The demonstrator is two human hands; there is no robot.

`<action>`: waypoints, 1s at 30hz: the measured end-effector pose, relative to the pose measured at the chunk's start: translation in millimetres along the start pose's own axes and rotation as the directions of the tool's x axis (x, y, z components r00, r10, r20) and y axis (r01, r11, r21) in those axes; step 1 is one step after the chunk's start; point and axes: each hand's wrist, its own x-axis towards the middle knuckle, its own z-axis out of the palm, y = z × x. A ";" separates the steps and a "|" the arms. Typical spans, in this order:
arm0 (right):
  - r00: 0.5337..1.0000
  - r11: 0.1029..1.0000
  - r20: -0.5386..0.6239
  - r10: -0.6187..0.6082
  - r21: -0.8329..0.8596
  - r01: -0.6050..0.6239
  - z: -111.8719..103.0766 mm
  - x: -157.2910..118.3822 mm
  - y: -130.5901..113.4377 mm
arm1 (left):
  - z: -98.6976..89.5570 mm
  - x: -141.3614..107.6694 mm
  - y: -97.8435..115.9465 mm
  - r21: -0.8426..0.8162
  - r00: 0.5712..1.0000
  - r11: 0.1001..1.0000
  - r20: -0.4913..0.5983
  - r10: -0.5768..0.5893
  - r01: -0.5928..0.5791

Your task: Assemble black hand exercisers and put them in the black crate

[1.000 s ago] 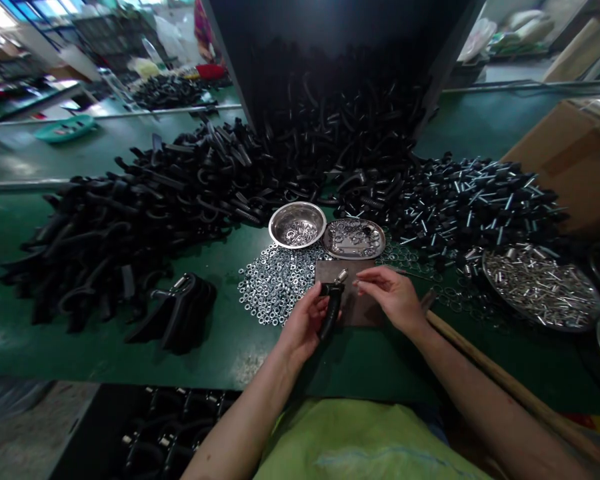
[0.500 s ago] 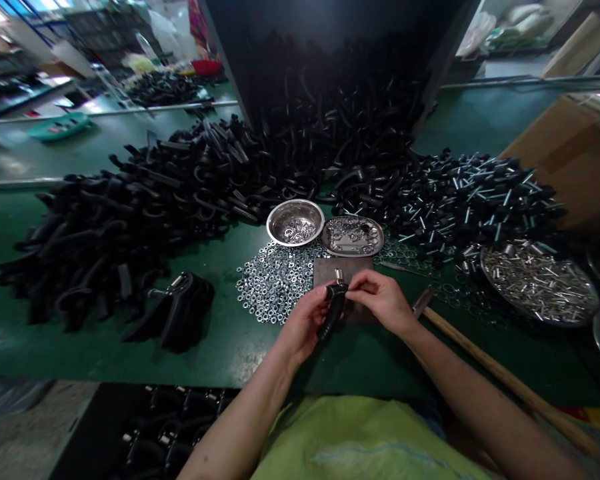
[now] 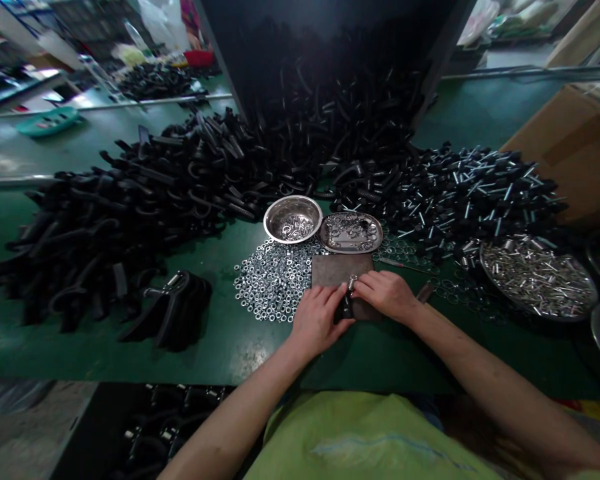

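Observation:
A black part [image 3: 347,308] with a small metal spring [image 3: 352,283] at its upper end lies over the brown metal plate [image 3: 330,267]. My left hand [image 3: 320,319] is closed round the black part from the left, hiding much of it. From the right, my right hand [image 3: 386,294] pinches at the spring end with bent fingers. The two hands almost touch. Loose nuts [image 3: 267,283] lie left of the plate. Just behind it stand a round steel bowl [image 3: 267,227] and an oval tray [image 3: 379,241], both holding small metal rings.
Black parts [image 3: 145,200] are heaped at the left and back. Bolts with black heads [image 3: 460,193] pile up at the right, near a bowl of metal pins [image 3: 537,280] and a cardboard box [image 3: 575,153]. A stack of black parts [image 3: 173,312] stands front left.
The black part has turned and come down onto the plate. My left hand has rolled palm-down over it, and my right hand has moved slightly right. The view has shifted a little.

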 end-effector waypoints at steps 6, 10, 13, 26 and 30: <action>0.842 0.850 0.120 0.526 -0.041 -0.525 -35.5 -86.7 -3.0 | 10.0 -5.1 1.6 0.015 0.991 0.994 -0.082 -0.106 0.108; 0.631 0.656 0.190 0.752 -0.138 -0.742 -35.1 -159.7 -8.2 | 9.4 -1.3 1.1 0.054 0.981 0.982 -0.084 -0.174 0.179; 0.489 0.515 0.224 0.843 -0.076 -0.854 -39.5 -162.9 -16.6 | 5.9 0.8 1.7 0.091 0.986 0.983 -0.062 -0.156 0.161; 0.835 0.743 0.140 0.532 0.397 -0.539 -65.1 -36.9 -48.7 | 1.2 2.6 4.8 0.077 0.988 0.986 -0.063 -0.143 0.148; 0.745 0.720 -0.114 0.657 0.386 -0.576 -80.5 -42.6 -54.5 | 1.2 2.7 4.0 0.074 0.988 0.986 -0.059 -0.146 0.150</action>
